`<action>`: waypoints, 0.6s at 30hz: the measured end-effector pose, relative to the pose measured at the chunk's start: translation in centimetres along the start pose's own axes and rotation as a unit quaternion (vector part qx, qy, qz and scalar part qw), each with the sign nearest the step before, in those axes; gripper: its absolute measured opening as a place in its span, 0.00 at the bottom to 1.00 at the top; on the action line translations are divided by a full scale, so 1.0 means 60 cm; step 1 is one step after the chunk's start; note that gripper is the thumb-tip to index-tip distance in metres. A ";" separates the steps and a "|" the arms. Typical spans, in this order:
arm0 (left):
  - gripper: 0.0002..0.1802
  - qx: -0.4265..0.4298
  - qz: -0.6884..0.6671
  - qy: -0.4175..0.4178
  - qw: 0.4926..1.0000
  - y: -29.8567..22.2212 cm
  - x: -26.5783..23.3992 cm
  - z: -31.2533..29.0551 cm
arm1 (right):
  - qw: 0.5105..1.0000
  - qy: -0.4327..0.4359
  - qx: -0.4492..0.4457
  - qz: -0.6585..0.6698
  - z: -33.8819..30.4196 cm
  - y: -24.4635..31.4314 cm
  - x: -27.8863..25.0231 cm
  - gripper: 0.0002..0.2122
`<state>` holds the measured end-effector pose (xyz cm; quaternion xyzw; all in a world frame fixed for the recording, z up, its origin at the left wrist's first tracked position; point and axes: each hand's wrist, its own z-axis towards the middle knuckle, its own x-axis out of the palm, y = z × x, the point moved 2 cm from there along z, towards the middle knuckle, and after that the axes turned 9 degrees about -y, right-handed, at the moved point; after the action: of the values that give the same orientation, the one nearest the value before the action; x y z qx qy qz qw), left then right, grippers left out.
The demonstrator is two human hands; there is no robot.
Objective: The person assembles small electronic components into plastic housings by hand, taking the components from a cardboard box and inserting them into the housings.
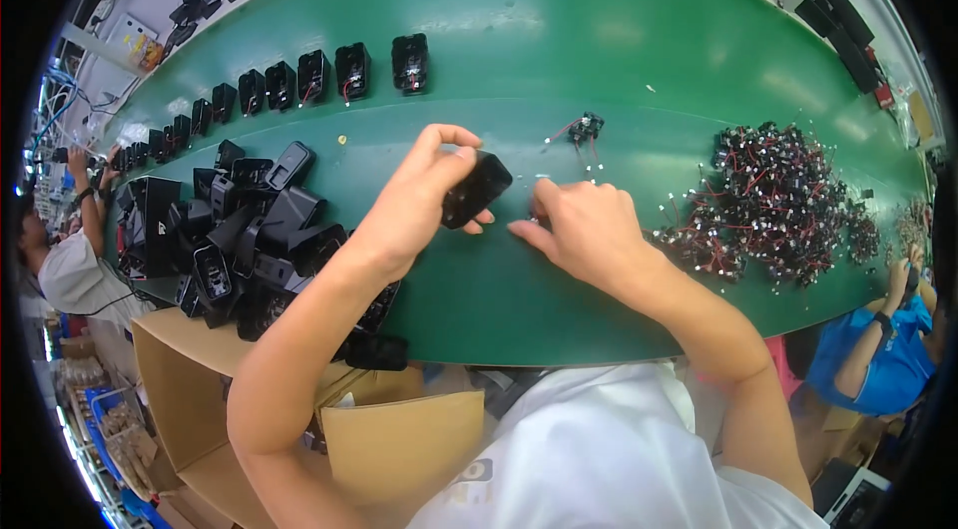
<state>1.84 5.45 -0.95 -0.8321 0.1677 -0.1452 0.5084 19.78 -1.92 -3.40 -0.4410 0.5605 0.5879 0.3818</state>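
Hands (424,180) (591,225) apart, black housing (477,192) in left

Bright and fairly even across the middle of the frame, lit as if from above. Glossy on the green tabletop (559,50), with a pale sheen and small glints at upper centre. Close to pure white on the shirt (589,449) at bottom centre. Low in detail on the dark face of the held black housing (477,194), near the middle. Strongly bowed toward the rim, then cut off to black in the corners. Soft and smeared at far left and far right.
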 end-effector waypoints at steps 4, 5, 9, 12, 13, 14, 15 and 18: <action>0.16 -0.023 -0.007 0.020 1.000 -0.001 0.018 -0.009 | 0.976 -0.115 -0.025 0.182 -0.015 -0.016 0.004 0.08; 0.16 -0.023 -0.007 0.018 1.000 0.003 0.017 -0.008 | 0.976 -0.114 -0.027 0.183 -0.020 -0.020 0.003 0.08; 0.20 -0.006 -0.039 0.015 0.999 0.004 0.020 -0.008 | 0.927 -0.140 -0.015 0.348 -0.038 -0.034 -0.013 0.07; 0.17 -0.019 -0.022 0.016 0.999 0.000 0.020 -0.014 | 0.869 -0.204 -0.005 0.450 -0.054 -0.039 -0.022 0.06; 0.17 -0.026 -0.028 0.023 0.999 0.002 0.022 -0.017 | 0.870 -0.203 -0.009 0.449 -0.059 -0.034 -0.026 0.06; 0.18 -0.032 -0.034 0.029 0.998 0.004 0.024 -0.019 | 0.866 -0.225 -0.016 0.446 -0.064 -0.029 -0.032 0.06; 0.18 -0.030 -0.034 0.027 0.999 0.006 0.024 -0.023 | 0.860 -0.248 -0.022 0.444 -0.070 -0.024 -0.035 0.06; 0.17 -0.076 -0.078 0.110 0.988 0.011 0.037 -0.034 | 0.853 -0.259 -0.040 0.451 -0.081 -0.018 -0.039 0.07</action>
<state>2.90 2.64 -0.48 -0.8578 0.1673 -0.2619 0.4094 22.00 -6.58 -1.47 0.0133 0.5542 0.8107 0.1882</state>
